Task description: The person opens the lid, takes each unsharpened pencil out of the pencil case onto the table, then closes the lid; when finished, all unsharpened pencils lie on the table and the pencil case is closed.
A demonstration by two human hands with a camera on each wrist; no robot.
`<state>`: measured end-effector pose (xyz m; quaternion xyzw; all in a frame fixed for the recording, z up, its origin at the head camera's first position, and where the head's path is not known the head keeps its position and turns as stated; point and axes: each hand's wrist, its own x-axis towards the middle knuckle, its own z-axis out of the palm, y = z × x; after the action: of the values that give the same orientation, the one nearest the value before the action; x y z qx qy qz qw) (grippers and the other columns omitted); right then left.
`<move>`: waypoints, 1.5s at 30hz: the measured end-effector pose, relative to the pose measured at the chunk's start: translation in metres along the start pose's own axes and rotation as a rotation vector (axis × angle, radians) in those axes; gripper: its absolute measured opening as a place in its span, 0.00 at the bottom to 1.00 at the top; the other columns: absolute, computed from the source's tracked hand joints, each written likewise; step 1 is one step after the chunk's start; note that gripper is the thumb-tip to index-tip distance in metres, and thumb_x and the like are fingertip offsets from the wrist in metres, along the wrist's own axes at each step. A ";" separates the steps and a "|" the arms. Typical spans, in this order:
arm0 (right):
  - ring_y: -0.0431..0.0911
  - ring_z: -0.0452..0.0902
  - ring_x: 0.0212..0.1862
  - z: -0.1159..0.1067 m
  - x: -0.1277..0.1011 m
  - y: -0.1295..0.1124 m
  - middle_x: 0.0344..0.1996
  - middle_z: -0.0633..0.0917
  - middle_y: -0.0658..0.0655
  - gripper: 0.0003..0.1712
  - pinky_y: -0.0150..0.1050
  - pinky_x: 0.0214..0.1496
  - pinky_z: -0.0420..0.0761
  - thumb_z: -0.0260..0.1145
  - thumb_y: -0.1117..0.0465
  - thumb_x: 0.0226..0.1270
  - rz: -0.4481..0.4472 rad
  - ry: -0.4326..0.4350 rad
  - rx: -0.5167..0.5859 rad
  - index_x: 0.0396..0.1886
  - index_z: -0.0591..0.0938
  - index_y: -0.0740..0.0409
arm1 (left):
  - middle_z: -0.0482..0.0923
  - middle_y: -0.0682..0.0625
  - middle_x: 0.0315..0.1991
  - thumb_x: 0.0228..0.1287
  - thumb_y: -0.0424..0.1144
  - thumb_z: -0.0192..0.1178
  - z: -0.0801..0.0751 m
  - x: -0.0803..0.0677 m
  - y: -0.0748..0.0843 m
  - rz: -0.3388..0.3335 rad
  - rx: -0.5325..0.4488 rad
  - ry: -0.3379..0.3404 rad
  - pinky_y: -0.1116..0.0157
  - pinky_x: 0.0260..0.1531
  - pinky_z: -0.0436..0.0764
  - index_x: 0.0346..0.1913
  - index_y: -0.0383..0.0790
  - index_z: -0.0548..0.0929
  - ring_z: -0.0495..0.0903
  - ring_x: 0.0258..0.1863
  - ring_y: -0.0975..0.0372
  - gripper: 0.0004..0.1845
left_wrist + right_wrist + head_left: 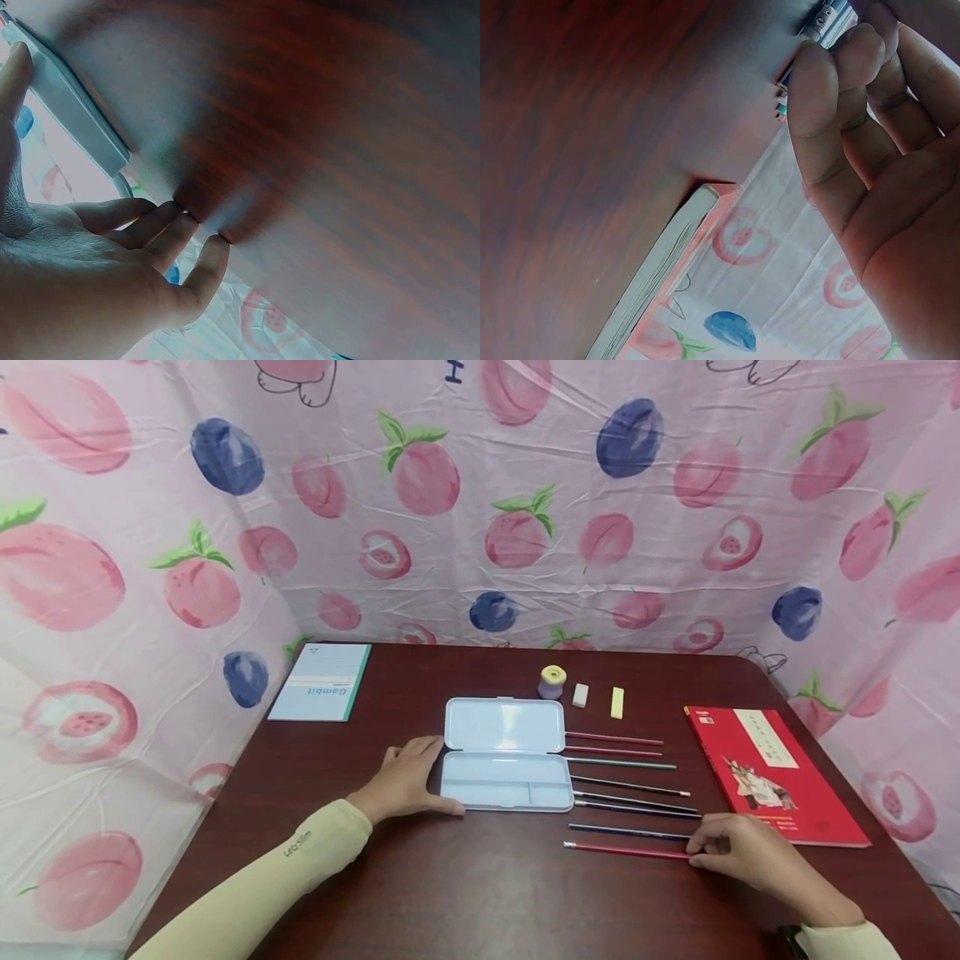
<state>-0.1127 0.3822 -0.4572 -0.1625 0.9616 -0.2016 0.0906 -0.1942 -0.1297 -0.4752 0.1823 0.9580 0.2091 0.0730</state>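
An open pale-blue pencil case lies mid-table, its lid folded back and its compartments bare. Beside its left edge is my left hand, fingers spread and the thumb at the near left corner. The left wrist view shows the case's side by the thumb and the other fingertips on the table. To the right, my right hand pinches the end of a red pencil, the nearest one. A blue pencil lies just beyond it. In the right wrist view, curled fingers partly hide the pencils.
Several more pencils lie in a row right of the case. Behind stand a yellow-and-purple spool-shaped item, a white eraser and a yellow block. A red book lies right, a notebook far left. Fruit-print cloth surrounds the table.
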 end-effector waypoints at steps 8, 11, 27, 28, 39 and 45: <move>0.27 0.71 0.29 -0.003 0.006 -0.008 0.28 0.83 0.34 0.09 0.30 0.33 0.77 0.85 0.55 0.56 -0.101 0.116 0.000 0.34 0.92 0.40 | 0.63 0.41 0.83 0.46 0.75 0.77 -0.001 -0.001 0.001 0.000 0.000 -0.002 0.42 0.68 0.65 0.84 0.36 0.60 0.62 0.82 0.48 0.70; 0.27 0.69 0.28 -0.006 0.016 -0.016 0.26 0.80 0.33 0.11 0.29 0.30 0.74 0.86 0.59 0.54 -0.179 0.241 -0.006 0.35 0.92 0.44 | 0.63 0.41 0.82 0.46 0.75 0.78 -0.002 -0.001 0.002 0.001 -0.003 -0.001 0.42 0.68 0.65 0.84 0.36 0.60 0.62 0.82 0.48 0.70; 0.46 0.79 0.36 -0.022 0.138 -0.084 0.39 0.88 0.56 0.17 0.42 0.39 0.82 0.73 0.56 0.73 -0.096 0.288 -0.001 0.56 0.89 0.59 | 0.67 0.39 0.80 0.45 0.74 0.79 -0.001 0.000 0.001 -0.003 -0.013 0.006 0.42 0.70 0.66 0.76 0.38 0.72 0.64 0.81 0.47 0.61; 0.49 0.81 0.39 -0.022 0.145 -0.088 0.41 0.89 0.58 0.18 0.46 0.42 0.84 0.72 0.55 0.75 -0.090 0.291 0.019 0.58 0.88 0.60 | 0.67 0.39 0.80 0.45 0.74 0.79 -0.001 0.000 0.001 0.000 -0.012 0.008 0.42 0.70 0.66 0.75 0.38 0.72 0.64 0.81 0.47 0.60; 0.67 0.76 0.72 -0.009 0.198 -0.113 0.72 0.77 0.74 0.35 0.64 0.71 0.77 0.54 0.45 0.87 -0.028 0.154 0.210 0.74 0.74 0.71 | 0.68 0.40 0.79 0.45 0.73 0.79 -0.001 0.000 0.000 0.002 -0.015 0.019 0.40 0.72 0.64 0.71 0.40 0.74 0.64 0.81 0.47 0.56; 0.65 0.81 0.66 0.004 0.207 -0.116 0.69 0.80 0.74 0.38 0.60 0.63 0.83 0.57 0.44 0.85 -0.021 0.116 0.216 0.77 0.71 0.71 | 0.68 0.40 0.79 0.45 0.73 0.79 0.000 -0.001 -0.001 0.003 -0.012 0.019 0.40 0.72 0.65 0.70 0.41 0.74 0.64 0.81 0.48 0.56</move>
<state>-0.2726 0.2085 -0.4349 -0.1500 0.9362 -0.3139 0.0499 -0.1937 -0.1303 -0.4757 0.1814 0.9570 0.2169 0.0646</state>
